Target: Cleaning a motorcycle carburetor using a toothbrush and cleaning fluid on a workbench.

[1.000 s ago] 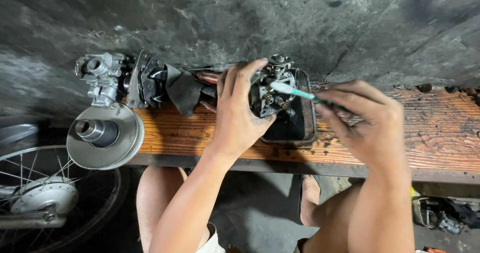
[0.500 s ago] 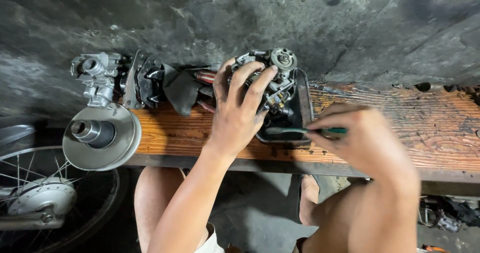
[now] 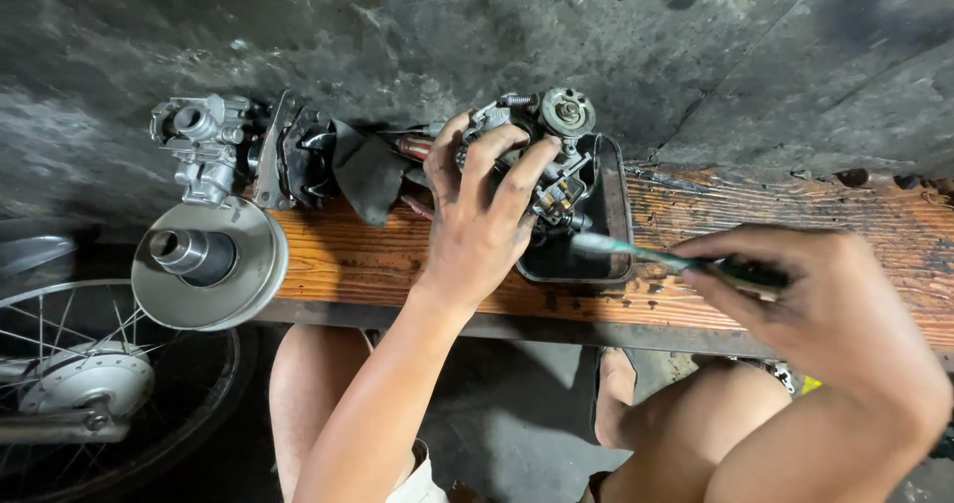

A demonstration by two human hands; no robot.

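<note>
Carburetor point(image 3: 537, 155) tilted over black tray point(image 3: 614, 205) on wooden counter point(image 3: 795, 254), left hand point(image 3: 477, 230) grip closed on it. Right hand point(image 3: 825, 304) grips brush point(image 3: 646, 254). Risk: hard scrubbing may twist carburetor loose, tipping tray off counter.

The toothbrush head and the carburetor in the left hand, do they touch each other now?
Apart. The head view shows the toothbrush, held by the right hand, with its head below the carburetor; dark tray shows between them. The left hand grips the carburetor.

Metal pulley disc point(image 3: 211, 264), second carburetor point(image 3: 202, 140), spoked wheel point(image 3: 89, 374)
</note>
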